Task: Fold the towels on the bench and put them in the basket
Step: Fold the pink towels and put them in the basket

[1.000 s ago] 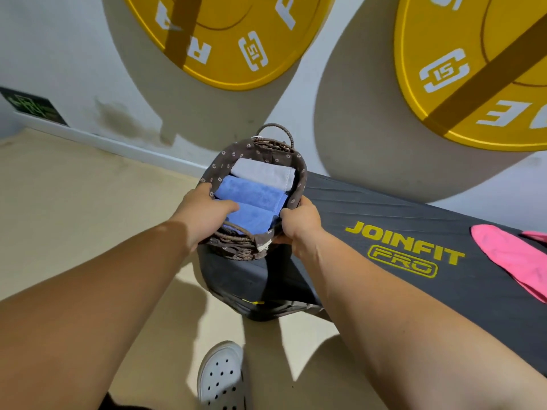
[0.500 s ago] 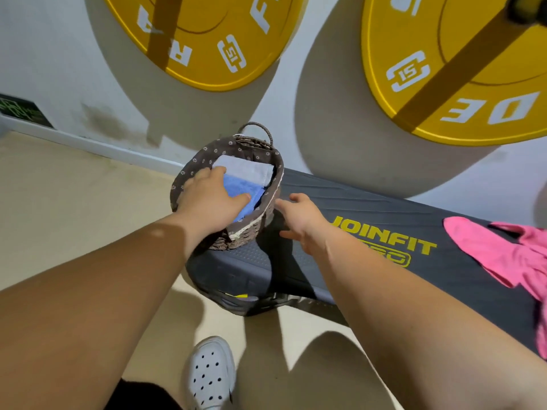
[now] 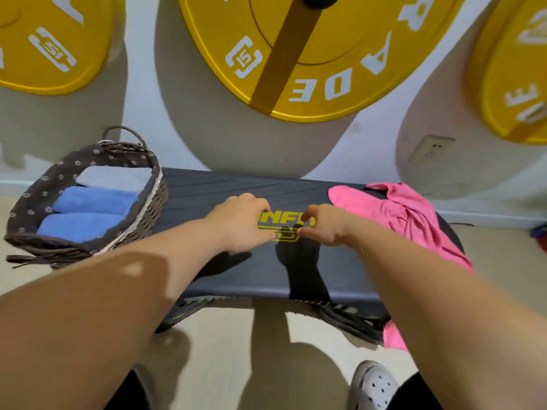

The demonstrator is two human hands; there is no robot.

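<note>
Pink and crumpled, the towel (image 3: 399, 220) is lying at the right end of the tabletop (image 3: 219, 184), one corner hanging over the near edge; it's looking soft, light and floppy, so I'm judging two corners the place to pinch; my left grip (image 3: 239, 223) and right grip (image 3: 322, 224) are hovering mid-tabletop, fingers loosely curled, holding nothing; the basket (image 3: 145, 211) is sitting far left.

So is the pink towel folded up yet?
Not folded. The pink cloth towel lies crumpled on the black padded bench, one end hanging over its edge.
</note>
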